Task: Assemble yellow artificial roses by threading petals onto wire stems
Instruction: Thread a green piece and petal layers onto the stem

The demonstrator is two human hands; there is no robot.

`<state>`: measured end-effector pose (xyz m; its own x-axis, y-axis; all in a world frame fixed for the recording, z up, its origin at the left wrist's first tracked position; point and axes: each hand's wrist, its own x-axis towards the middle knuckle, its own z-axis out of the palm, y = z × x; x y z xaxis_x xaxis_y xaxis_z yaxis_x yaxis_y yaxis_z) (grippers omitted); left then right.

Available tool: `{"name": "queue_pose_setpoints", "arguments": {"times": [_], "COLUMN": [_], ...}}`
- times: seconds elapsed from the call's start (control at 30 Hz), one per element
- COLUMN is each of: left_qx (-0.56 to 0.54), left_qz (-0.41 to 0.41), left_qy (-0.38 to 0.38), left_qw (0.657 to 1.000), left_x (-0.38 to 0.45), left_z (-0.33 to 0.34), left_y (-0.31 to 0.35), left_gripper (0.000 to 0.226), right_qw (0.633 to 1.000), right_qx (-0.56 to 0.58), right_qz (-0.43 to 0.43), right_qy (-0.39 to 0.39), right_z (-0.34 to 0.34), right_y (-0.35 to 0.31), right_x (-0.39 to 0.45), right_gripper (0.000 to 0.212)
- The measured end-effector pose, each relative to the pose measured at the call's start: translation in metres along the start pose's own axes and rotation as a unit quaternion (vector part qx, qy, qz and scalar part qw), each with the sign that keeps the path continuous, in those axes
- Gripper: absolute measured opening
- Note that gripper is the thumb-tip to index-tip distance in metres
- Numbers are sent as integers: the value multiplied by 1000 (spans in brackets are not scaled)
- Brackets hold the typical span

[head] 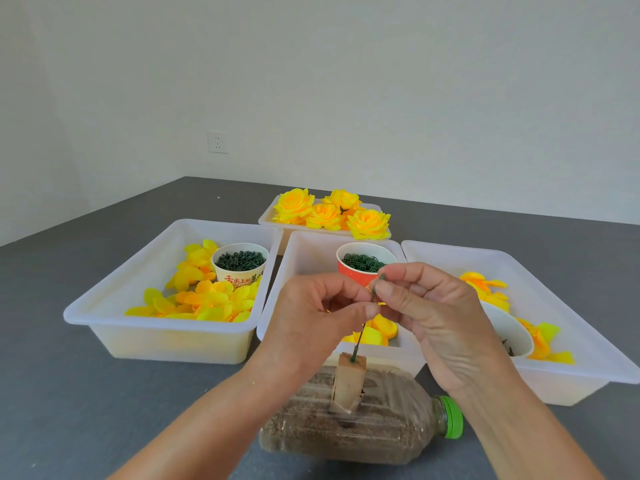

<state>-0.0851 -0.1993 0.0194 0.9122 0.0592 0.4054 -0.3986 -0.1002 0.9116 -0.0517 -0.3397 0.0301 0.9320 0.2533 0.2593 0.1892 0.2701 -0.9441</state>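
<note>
A thin green wire stem (pixel 360 336) stands upright in a wooden block (pixel 348 382) set into a sand-filled plastic bottle (pixel 363 431) lying on its side. My left hand (pixel 318 317) pinches the stem near its top. My right hand (pixel 426 306) pinches a small green piece (pixel 381 278) at the stem's tip. Loose yellow petals (pixel 204 299) fill the left tray (pixel 114 299). More petals (pixel 377 332) lie in the middle tray (pixel 304 251), partly hidden by my hands.
A white cup of dark green pieces (pixel 240 261) stands in the left tray, a red cup of green rings (pixel 363 263) in the middle tray. The right tray (pixel 571 372) holds petals and a white cup (pixel 509 330). Finished yellow roses (pixel 329 213) fill a far tray.
</note>
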Motion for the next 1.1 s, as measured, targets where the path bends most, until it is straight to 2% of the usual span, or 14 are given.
{"name": "queue_pose_setpoints", "arguments": {"times": [0.13, 0.23, 0.37, 0.57, 0.77, 0.87, 1.1], "left_qx": [8, 9, 8, 17, 10, 13, 16], "left_qz": [6, 5, 5, 2, -5, -5, -12], "left_qy": [-3, -3, -2, -2, 3, 2, -5], "left_qw": [1000, 1000, 1000, 1000, 1000, 1000, 1000], "left_x": [0, -1, -1, -1, -1, -2, -2], "left_z": [0, 0, 0, 0, 1, 0, -1], "left_y": [0, 1, 1, 3, 4, 5, 5], "left_gripper": [10, 12, 11, 8, 9, 7, 16], "right_qw": [1000, 1000, 1000, 993, 983, 986, 998], "right_qx": [-16, -11, -4, 77, 120, 108, 55], "right_qz": [-17, -13, 16, 80, 137, 123, 17], "right_qy": [-3, -5, -9, -33, -25, -24, -29], "right_z": [1, 1, 0, -2, 0, 0, 2], "right_y": [-2, -1, 0, 4, 6, 7, 5], "right_x": [0, 0, 0, 3, 5, 4, 1], "right_gripper": [18, 24, 28, 13, 11, 11, 17]}}
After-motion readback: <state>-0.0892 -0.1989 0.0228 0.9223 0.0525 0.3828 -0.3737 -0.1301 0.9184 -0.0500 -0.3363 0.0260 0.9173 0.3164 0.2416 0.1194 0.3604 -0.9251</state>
